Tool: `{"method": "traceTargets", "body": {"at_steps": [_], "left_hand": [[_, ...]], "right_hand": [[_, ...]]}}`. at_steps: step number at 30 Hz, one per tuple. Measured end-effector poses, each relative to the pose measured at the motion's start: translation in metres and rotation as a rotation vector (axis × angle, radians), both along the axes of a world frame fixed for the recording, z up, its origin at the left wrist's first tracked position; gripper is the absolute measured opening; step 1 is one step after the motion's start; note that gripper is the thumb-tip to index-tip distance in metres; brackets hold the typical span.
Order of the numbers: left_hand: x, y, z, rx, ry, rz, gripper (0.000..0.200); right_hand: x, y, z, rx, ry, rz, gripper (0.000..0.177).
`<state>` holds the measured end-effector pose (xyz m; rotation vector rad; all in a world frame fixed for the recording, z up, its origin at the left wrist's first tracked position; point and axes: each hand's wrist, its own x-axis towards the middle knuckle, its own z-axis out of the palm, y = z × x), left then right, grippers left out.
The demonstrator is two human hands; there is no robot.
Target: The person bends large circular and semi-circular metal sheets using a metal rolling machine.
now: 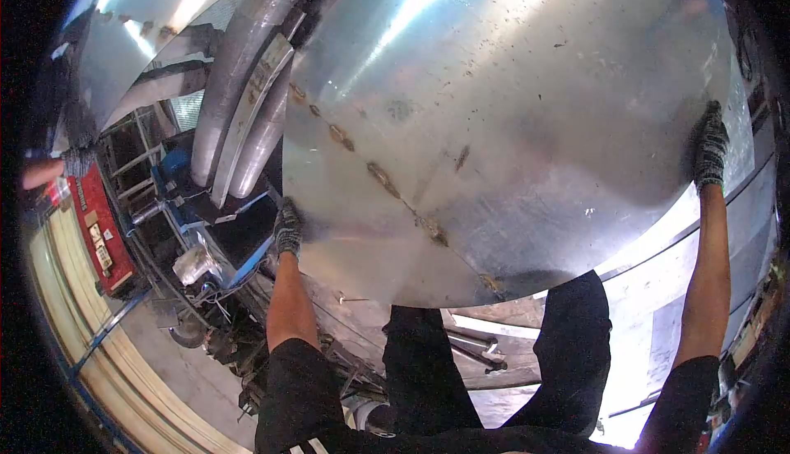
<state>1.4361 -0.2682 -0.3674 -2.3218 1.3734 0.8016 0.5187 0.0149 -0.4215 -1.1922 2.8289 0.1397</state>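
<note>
A large, shiny metal sheet [510,141] with brown stains along a line fills the middle of the view, in front of my body. My left hand [288,228], in a grey knitted glove, is closed on the sheet's left edge near its lower corner. At the far right, my right hand [712,145], gloved the same way, grips the opposite edge. The sheet partly hides the fingers of both hands. Below its near edge my dark-trousered legs show.
Long, shiny metal tubes [247,84] lean beside the sheet on the left, above blue-framed machinery [234,248]. Another person's gloved hand [78,159] is near a second metal sheet [136,30]. A red machine panel [103,232] and long pale boards [123,355] stand lower left.
</note>
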Motion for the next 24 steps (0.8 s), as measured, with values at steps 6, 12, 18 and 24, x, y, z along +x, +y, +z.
{"method": "traceTargets", "body": {"at_steps": [6, 12, 18, 24], "left_hand": [[0.069, 0.014, -0.037, -0.047, -0.232, -0.355, 0.042], [0.049, 0.018, -0.026, -0.064, -0.124, 0.024, 0.046], [-0.018, 0.034, 0.015, 0.183, -0.453, -0.759, 0.052], [-0.037, 0.036, 0.023, 0.174, -0.27, -0.384, 0.049]], "right_hand": [[-0.005, -0.004, 0.003, -0.03, -0.043, -0.019, 0.045], [-0.034, -0.009, -0.014, 0.04, 0.038, 0.047, 0.047], [-0.049, -0.006, -0.022, 0.016, 0.04, 0.11, 0.048], [-0.059, -0.017, -0.019, 0.014, -0.017, 0.072, 0.05]]}}
